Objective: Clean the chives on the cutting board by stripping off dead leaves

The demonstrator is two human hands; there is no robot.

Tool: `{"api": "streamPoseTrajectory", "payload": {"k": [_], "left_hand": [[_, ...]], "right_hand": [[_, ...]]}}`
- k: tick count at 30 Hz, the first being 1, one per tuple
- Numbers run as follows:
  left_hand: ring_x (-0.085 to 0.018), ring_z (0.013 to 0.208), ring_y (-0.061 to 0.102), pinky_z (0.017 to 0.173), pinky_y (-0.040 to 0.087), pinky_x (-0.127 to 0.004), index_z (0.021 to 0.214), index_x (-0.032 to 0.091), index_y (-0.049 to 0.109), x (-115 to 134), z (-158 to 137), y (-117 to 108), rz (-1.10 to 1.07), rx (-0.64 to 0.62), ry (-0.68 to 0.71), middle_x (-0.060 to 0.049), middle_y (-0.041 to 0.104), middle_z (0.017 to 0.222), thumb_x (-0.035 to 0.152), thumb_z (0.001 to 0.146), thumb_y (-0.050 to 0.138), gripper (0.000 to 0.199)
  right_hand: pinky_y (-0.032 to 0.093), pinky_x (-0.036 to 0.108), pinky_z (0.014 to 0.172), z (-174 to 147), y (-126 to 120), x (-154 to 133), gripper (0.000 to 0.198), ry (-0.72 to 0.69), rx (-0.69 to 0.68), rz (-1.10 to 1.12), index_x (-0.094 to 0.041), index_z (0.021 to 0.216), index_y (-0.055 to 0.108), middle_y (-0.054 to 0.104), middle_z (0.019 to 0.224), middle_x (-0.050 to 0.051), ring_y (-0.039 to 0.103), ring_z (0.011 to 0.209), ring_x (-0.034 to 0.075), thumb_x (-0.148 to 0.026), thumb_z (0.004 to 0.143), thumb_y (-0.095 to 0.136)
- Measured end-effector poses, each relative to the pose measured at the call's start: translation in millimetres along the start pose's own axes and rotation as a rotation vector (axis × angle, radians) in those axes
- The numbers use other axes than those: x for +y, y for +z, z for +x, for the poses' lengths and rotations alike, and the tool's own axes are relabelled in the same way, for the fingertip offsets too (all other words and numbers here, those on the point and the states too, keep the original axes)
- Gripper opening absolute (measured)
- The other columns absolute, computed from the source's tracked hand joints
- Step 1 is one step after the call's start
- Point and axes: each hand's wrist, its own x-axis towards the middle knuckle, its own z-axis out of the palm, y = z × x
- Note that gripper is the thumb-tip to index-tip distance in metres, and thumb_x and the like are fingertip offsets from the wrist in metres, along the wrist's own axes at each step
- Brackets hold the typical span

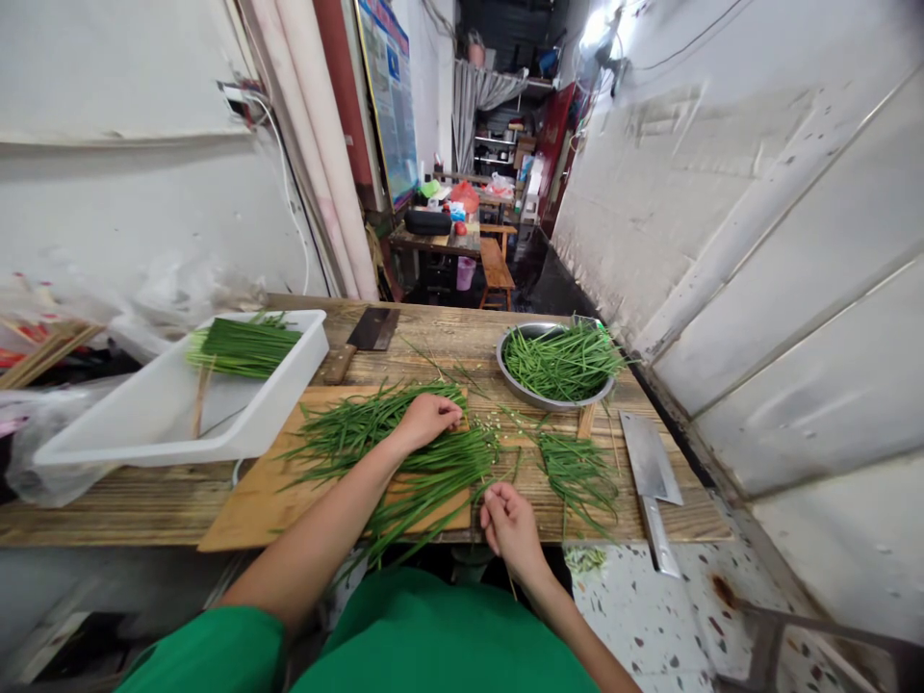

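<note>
A loose heap of green garlic chives (353,423) lies across the wooden cutting board (252,500). My left hand (429,421) rests over the heap's right end, fingers curled together; whatever is between the fingertips is hidden. Nearer the table's front edge, my right hand (511,525) is closed in a pinch on a thin chive stalk, and a pale strand hangs below it. To the right of the board, a smaller bunch of chives (576,472) lies on the wooden table (448,337). Small pale bits are scattered between the two piles.
A metal bowl (559,402) heaped with chives stands at the back right. A cleaver (650,472) lies at the right, its handle over the front edge. Another cleaver (375,330) lies behind the board. At left, a white plastic tray (144,433) holds a chive bundle.
</note>
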Motion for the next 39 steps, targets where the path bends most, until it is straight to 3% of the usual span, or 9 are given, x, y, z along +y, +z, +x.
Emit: {"api": "streamPoseTrajectory", "payload": {"k": [24,39], "left_hand": [[-0.014,0.057,0.059,0.057,0.044,-0.022,0.068,0.013,0.066,4,-2,1,0.046,0.008,0.007,-0.003,0.067,0.062,0.028,0.071,0.053,0.02],[-0.014,0.066,0.06,0.061,0.041,-0.021,0.074,0.015,0.069,10,-10,1,0.25,0.023,0.096,-0.002,0.069,0.071,0.024,0.074,0.053,0.019]], "right_hand": [[0.011,0.013,0.024,1,0,2,0.037,0.005,-0.002,-0.007,-0.019,0.068,0.042,0.047,0.046,-0.009,0.026,0.022,0.001,-0.054,0.075,0.051],[0.011,0.013,0.024,1,1,3,0.037,-0.006,0.009,0.014,-0.019,0.067,0.042,0.046,0.045,-0.009,0.025,0.022,0.001,-0.054,0.074,0.051]]}}
